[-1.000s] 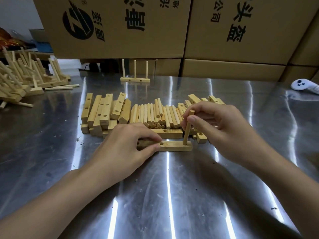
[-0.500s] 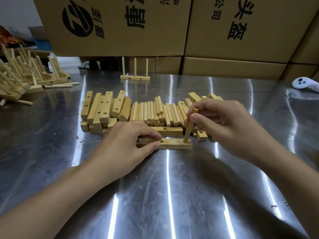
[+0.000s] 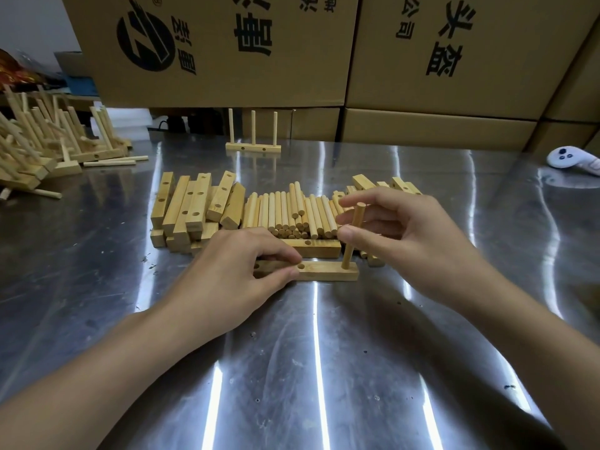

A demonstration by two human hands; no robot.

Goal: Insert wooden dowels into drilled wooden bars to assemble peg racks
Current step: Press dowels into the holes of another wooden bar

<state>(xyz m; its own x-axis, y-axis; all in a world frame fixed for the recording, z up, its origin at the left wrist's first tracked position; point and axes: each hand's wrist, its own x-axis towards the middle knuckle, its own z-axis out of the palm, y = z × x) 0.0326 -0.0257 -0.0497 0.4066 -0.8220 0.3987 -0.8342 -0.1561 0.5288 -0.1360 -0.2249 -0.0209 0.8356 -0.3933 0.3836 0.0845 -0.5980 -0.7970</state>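
My left hand (image 3: 237, 271) pinches the bar (image 3: 328, 271); its dowel (image 3: 354, 228) stands upright between the relaxed fingers of my right hand (image 3: 406, 241). Just behind, spare dowels (image 3: 292, 212) crowd close.

A: Vantage?
B: One wide-angle view, worn on the person's head, facing forward and down across the steel table (image 3: 373, 368).
A: Range?
B: Close. The left hand (image 3: 233, 274) and right hand (image 3: 409, 241) sit mid-frame; stacked cardboard boxes (image 3: 227, 76) bound the far side.
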